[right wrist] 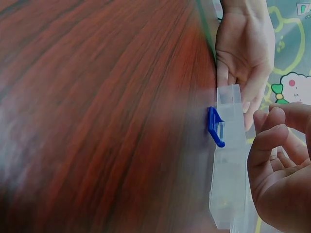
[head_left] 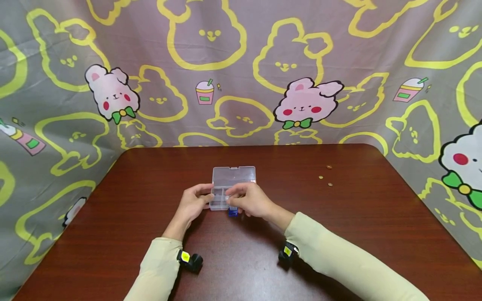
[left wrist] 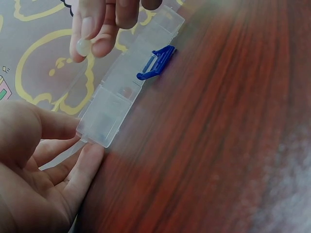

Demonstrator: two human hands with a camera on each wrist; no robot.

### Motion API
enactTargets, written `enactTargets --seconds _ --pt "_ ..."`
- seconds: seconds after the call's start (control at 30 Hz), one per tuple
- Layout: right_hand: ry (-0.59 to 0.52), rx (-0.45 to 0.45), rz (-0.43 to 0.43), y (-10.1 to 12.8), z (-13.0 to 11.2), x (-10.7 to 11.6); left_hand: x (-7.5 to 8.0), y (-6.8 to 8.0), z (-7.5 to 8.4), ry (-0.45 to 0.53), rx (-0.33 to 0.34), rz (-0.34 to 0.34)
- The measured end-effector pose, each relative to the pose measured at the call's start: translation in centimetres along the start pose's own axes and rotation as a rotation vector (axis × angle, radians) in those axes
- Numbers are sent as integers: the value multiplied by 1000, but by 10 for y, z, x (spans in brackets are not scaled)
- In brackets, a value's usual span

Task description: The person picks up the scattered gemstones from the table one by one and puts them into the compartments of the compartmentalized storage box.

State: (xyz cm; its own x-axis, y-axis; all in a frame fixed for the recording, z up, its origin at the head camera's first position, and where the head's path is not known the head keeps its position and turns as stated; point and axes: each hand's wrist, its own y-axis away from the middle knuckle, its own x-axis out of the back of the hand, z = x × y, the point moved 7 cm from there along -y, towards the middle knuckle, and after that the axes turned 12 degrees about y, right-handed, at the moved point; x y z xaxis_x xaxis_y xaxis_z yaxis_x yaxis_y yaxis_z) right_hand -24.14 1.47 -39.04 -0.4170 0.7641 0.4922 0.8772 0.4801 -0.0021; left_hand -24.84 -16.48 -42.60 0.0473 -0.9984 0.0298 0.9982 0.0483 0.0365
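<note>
A clear plastic compartment box [head_left: 217, 207] stands on the table, its see-through lid [head_left: 233, 177] raised at the back. A blue latch [left wrist: 156, 65] hangs from the front edge. At the left end, my left hand [head_left: 192, 203] grips the box, thumb and fingers at its corner. My right hand [head_left: 253, 200] is over the right part of the box and hides some compartments. Between its thumb and fingertip it pinches a small whitish, translucent bead [left wrist: 83, 47], held above the rim. Through the front wall a small reddish spot [left wrist: 127, 91] shows inside.
Several small brownish-yellow pieces lie apart on the table to the right, among them one piece [head_left: 321, 177]. The dark wood table [head_left: 113, 234] reaches back to a patterned curtain [head_left: 233, 121]. Black cameras [head_left: 192, 262] are strapped at both wrists.
</note>
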Motion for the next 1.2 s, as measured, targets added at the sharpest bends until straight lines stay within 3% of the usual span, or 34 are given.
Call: enactTargets --seconds 0.5,1.2 --pt "35 3 -10 -9 -2 -16 -1 2 -1 35 14 -12" --pt "72 -14 19 -18 -8 -21 0 1 -1 14 24 -4"
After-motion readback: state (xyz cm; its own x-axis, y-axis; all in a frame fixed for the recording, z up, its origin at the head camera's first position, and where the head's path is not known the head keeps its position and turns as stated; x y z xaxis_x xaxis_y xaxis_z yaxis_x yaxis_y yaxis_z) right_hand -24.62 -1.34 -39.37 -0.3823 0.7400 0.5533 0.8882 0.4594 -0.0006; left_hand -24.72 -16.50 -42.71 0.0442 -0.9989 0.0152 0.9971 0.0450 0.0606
